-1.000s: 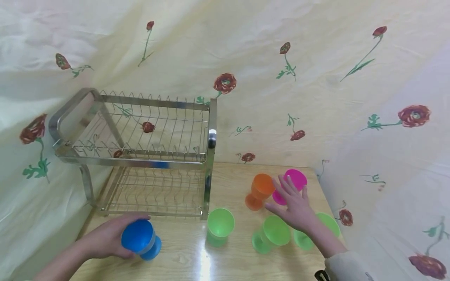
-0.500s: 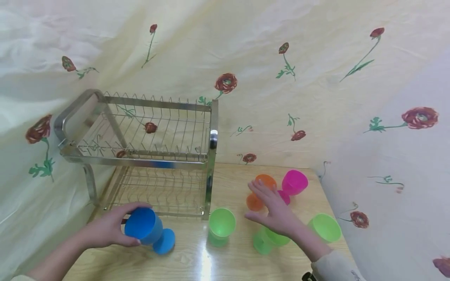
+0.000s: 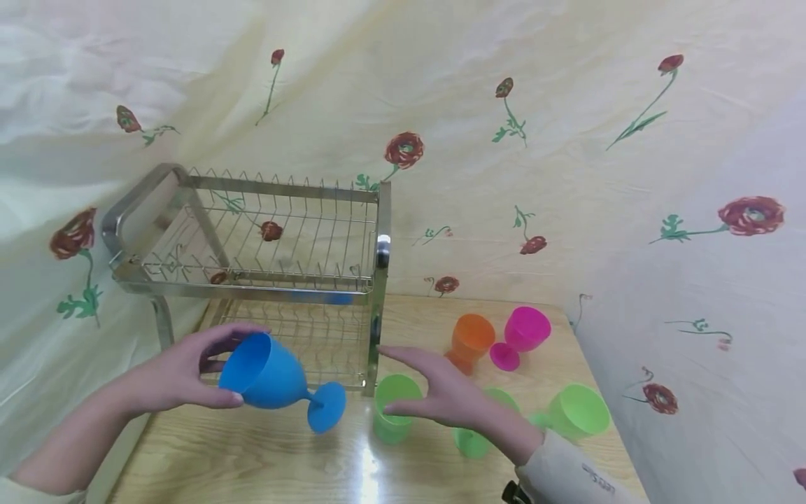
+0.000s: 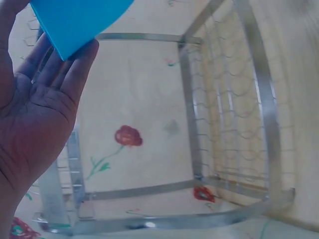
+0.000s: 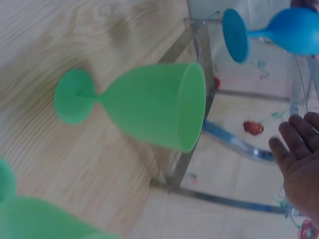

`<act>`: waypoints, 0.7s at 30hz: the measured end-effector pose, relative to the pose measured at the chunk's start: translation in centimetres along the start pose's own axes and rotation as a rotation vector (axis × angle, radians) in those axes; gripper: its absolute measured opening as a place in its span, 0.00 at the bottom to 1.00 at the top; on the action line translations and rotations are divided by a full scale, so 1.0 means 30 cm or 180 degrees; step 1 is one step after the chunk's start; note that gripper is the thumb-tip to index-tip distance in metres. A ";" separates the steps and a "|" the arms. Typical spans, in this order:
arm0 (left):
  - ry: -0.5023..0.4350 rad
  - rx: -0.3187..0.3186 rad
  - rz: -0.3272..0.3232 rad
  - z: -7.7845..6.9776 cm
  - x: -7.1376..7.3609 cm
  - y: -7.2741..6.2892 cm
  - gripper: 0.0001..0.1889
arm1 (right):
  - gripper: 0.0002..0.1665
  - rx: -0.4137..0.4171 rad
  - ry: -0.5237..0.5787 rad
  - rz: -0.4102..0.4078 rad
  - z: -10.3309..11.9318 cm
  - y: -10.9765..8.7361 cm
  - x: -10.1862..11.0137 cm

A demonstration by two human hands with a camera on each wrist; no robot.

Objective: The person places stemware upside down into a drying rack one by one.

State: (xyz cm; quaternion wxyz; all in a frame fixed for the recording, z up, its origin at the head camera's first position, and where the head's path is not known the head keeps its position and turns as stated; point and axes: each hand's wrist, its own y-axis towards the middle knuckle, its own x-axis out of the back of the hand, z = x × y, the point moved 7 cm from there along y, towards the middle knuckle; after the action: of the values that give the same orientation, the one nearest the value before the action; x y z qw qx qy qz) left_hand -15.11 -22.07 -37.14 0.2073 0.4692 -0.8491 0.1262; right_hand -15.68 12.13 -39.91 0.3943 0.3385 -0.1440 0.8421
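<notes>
My left hand grips a blue plastic goblet around its bowl, near the rim. The goblet is tilted, its mouth toward the palm and its foot pointing right, raised in front of the metal dish rack. Only part of the blue bowl shows in the left wrist view, between thumb and fingers. My right hand is open with nothing in it, thumb and fingers spread. It reaches left above a standing green goblet, overlapping its rim. In the right wrist view this green goblet stands apart from the right hand.
The two-tier rack stands at the back left of the wooden table. At the right are an orange goblet, a pink goblet and two more green goblets, one near the edge. Flowered cloth hangs behind.
My left hand has lifted the blue goblet and tipped it so its foot swings up and right. My right hand has moved left from the orange and pink goblets toward the nearest green one.
</notes>
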 end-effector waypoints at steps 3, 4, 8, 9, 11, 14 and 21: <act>-0.0037 -0.0086 -0.0014 -0.031 0.009 0.005 0.41 | 0.47 0.0048 0.0055 0.0047 0.019 0.040 -0.023; -0.0040 -0.0105 -0.0018 -0.040 0.011 0.006 0.41 | 0.47 0.0054 0.0070 0.0061 0.027 0.051 -0.028; -0.0063 -0.0172 -0.0017 -0.067 0.010 0.016 0.41 | 0.44 0.0159 -0.0003 0.0110 0.063 0.091 -0.044; -0.0063 -0.0188 -0.0015 -0.072 0.009 0.020 0.41 | 0.44 0.0204 -0.0041 0.0123 0.072 0.100 -0.047; -0.0079 -0.0222 -0.0010 -0.080 0.005 0.029 0.41 | 0.42 0.0296 -0.0101 0.0137 0.090 0.117 -0.051; -0.0110 -0.0258 0.0004 -0.087 -0.002 0.043 0.40 | 0.39 0.0385 -0.0101 0.0178 0.107 0.141 -0.058; -0.0219 -0.0366 0.0043 -0.103 -0.016 0.072 0.41 | 0.31 0.0407 -0.0075 0.0278 0.120 0.189 -0.072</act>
State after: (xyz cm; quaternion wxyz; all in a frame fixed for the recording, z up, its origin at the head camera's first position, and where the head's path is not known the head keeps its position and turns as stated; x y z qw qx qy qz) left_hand -15.99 -19.31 -34.69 0.2038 0.4548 -0.8647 0.0624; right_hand -17.37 5.40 -38.61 0.3331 0.3662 -0.1093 0.8620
